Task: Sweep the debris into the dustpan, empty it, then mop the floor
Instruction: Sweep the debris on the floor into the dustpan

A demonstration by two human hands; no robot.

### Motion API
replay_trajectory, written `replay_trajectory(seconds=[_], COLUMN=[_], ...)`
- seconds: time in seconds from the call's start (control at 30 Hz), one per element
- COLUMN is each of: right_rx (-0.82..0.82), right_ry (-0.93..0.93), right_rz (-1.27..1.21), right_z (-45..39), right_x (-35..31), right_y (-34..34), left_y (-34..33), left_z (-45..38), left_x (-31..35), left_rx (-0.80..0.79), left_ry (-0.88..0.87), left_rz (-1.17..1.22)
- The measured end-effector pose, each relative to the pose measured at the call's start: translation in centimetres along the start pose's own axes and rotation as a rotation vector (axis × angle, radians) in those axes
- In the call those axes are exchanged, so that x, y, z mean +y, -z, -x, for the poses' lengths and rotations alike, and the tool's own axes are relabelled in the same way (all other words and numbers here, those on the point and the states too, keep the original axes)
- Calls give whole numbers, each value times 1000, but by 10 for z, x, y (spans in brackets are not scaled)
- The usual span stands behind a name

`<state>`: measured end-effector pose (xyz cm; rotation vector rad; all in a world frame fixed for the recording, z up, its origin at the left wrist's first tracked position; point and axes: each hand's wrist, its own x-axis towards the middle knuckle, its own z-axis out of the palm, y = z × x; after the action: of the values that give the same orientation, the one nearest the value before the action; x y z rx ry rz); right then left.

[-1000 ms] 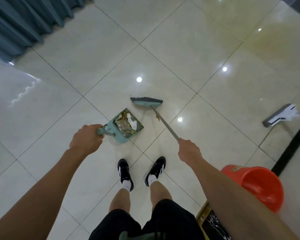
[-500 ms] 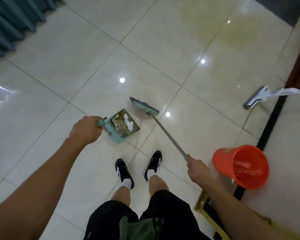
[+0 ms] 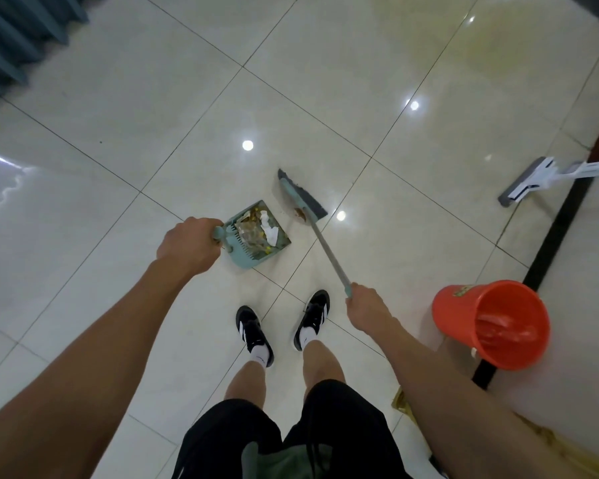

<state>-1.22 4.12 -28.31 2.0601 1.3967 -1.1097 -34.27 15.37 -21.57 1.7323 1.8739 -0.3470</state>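
While my left hand (image 3: 187,245) grips the loaded dustpan (image 3: 256,236) at frame centre and my right hand (image 3: 365,307) grips the broom (image 3: 303,202), tilting could spill debris (image 3: 253,229); one brown scrap (image 3: 300,213) remains.

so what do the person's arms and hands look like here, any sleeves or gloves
Both arms are bare from the frame edge down to the wrist, with no sleeve in view. The left hand and right hand wear no gloves, and no watch, ring or band shows on either wrist.
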Motion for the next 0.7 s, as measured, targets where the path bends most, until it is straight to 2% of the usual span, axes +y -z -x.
replay_trajectory(seconds=[0.23, 0.43, 0.53, 0.7], right_rx=[-157, -153, -110, -21], right_ry=[-56, -93, -73, -9], right_rz=[-420, -632, -592, -323], right_z=[37, 56, 60, 61], right_x=[-12, 2, 9, -1], right_y=[-7, 2, 2, 2], left_y=[-6, -4, -5, -4], left_z=[0, 10, 17, 25], left_x=[8, -8, -20, -39], left_rx=[-9, 2, 0, 5], left_ry=[-13, 13, 16, 51], left_rz=[-5, 42, 42, 47])
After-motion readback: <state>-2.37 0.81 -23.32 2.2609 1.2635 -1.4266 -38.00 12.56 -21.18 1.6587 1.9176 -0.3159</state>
